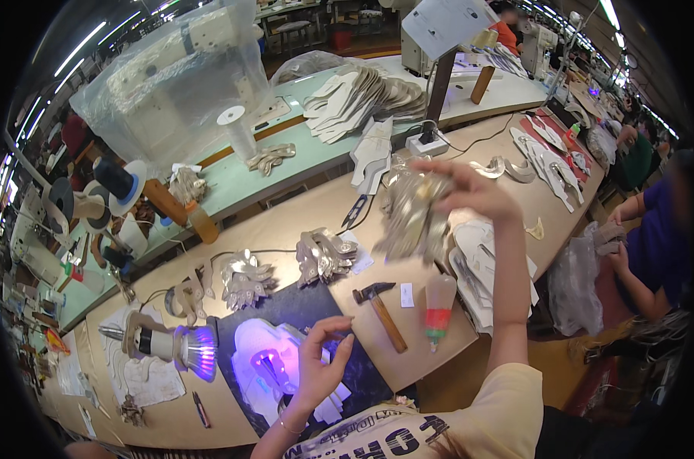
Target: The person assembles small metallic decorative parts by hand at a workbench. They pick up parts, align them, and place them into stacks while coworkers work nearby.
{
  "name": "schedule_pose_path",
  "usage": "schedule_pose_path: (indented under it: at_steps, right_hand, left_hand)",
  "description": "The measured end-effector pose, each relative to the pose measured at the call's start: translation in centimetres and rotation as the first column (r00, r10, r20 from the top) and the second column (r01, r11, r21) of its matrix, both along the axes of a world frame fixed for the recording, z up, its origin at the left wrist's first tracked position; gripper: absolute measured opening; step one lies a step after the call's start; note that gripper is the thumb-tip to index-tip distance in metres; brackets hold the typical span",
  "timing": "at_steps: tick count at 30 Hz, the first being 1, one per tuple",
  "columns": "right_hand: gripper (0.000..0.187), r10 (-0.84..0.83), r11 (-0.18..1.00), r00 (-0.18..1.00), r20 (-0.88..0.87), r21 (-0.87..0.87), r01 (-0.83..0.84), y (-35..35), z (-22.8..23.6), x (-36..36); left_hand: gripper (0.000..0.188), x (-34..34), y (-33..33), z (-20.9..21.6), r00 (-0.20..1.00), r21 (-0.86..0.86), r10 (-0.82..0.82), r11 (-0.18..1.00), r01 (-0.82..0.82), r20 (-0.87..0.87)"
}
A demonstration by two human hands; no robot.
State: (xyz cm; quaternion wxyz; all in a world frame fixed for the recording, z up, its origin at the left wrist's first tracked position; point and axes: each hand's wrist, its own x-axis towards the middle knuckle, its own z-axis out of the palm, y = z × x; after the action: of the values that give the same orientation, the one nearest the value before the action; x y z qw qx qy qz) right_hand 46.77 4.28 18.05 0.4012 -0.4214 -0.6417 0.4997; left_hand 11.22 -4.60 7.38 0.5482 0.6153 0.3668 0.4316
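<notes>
My right hand point(481, 195) is raised over the back of the bench, gripping a blurred bundle of silvery shoe-upper pieces point(412, 218). Part of its grip is lost in the blur. My left hand point(320, 371) hovers with fingers curved and apart, and nothing shows between them. Just beside it, a stack of white shoe-shaped pieces point(267, 344) lies under violet light on a dark mat point(286, 301). A lamp point(171, 344) with a glowing violet end stands to the left of this stack.
Two silvery bundles point(244, 279) point(324, 256) sit behind the mat. A hammer point(385, 317) and a squeeze bottle point(439, 310) lie to its right, near white cut pieces point(477, 268). Thread spools point(110, 176) stand far left. A co-worker's hands point(619, 245) show at right.
</notes>
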Motion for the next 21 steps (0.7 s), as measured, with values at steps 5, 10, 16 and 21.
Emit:
schedule_pose_path:
  at_steps: [5,10,16,21]
  right_hand:
    - [0.061,-0.287,0.956,0.917,-0.278,-0.024,0.292,6.2,-1.2,10.6]
    - [0.058,-0.28,0.957,0.812,-0.512,-0.082,0.279,8.8,-4.1,17.2]
    - [0.058,-0.219,0.975,0.949,-0.227,-0.013,0.222,4.5,-4.5,17.3]
    - [0.051,0.009,0.993,0.791,0.612,0.084,-0.077,-2.6,-0.9,14.6]
  left_hand:
    - [0.016,0.1,1.6,0.6,0.998,-0.068,-0.016,0.998,0.012,-0.056]
    - [0.016,3.8,8.2,3.2,0.982,0.112,0.02,0.994,0.001,-0.186]
    - [0.029,19.6,23.2,3.2,0.991,0.483,0.041,0.875,0.027,-0.131]
    - [0.053,30.7,30.1,0.0,0.841,0.378,0.017,0.898,0.224,-0.54]
